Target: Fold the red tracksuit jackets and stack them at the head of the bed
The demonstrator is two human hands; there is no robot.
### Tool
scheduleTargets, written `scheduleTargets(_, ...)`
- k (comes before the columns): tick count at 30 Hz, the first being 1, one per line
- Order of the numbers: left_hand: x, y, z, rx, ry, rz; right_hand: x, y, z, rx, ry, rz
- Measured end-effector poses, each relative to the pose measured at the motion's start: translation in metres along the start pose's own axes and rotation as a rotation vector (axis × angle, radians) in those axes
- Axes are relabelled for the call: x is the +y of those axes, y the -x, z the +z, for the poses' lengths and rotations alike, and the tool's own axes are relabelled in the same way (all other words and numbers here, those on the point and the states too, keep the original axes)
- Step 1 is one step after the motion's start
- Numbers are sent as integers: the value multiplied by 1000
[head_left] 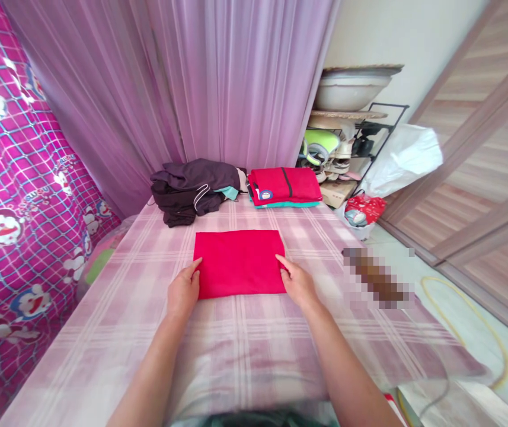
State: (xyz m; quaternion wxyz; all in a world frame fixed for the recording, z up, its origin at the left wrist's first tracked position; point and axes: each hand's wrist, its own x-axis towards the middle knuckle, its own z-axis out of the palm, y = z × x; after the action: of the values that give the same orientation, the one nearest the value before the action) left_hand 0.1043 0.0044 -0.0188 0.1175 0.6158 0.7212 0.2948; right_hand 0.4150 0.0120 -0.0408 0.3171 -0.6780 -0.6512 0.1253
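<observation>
A folded red piece of cloth (239, 264), probably a garment, lies flat as a neat rectangle on the checked bedspread (245, 338). At its left edge, my left hand (184, 289) grips the cloth between thumb and fingers. My right hand (297, 279) does the same at the right edge. The other fingers of both hands are curled and partly hidden. Behind the cloth, a heap of dark clothes (195, 187) lies loosely at the back left. Beside that heap sits a stack of folded red and teal clothes (287, 187) with a round blue badge.
Purple curtains (240, 83) hang behind the bed, and a pink patterned cloth (9, 237) hangs at the left. A rack (382, 127) with basins and shoes stands at the back right, near a white bag (407, 157). Something brown at the right is pixelated.
</observation>
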Motion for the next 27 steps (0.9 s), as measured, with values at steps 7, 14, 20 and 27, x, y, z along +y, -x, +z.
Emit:
scheduleTargets(7, 1, -19, -8, 25, 237, 31, -14, -14, -20, 42, -145, -172)
scheduleTargets(14, 30, -64, -39, -97, 556, 8, -33, -59, -55, 76, -224, -212)
scheduleTargets(20, 94, -141, -47, 55, 513, 151, -48, -148, -96, 191, -123, -301)
scheduleTargets(27, 202, -256, 1, 347, 510, 468, -31, -279, -160, 493, 114, -269)
